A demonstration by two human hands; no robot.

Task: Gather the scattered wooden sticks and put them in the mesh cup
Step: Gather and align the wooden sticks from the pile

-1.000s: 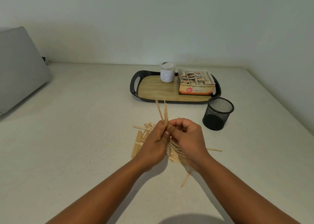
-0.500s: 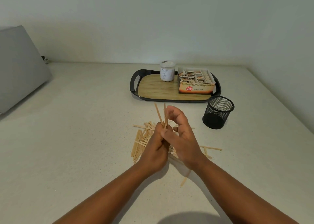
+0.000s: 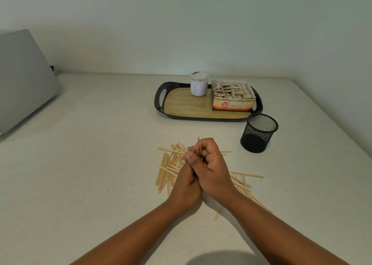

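Several thin wooden sticks [image 3: 168, 171] lie scattered on the pale countertop [image 3: 100, 164], spreading left and right from under my hands. My left hand [image 3: 188, 181] and my right hand [image 3: 213, 169] are pressed together over the pile, fingers curled around a small upright bundle of sticks [image 3: 198, 149] whose tips poke up between them. The black mesh cup [image 3: 258, 133] stands upright and looks empty, to the right of my hands and a little farther away. One loose stick [image 3: 218, 214] lies near my right wrist.
A black-rimmed wooden tray [image 3: 161, 99] sits behind the pile, carrying a white jar [image 3: 198, 83] and an open tea box [image 3: 233, 101]. A grey slanted object [image 3: 22, 83] stands at the far left. Walls close off the back and the right.
My right hand's fingers, which had lifted open, have curled down over the bundle. The sticks now poke up less above my hands.
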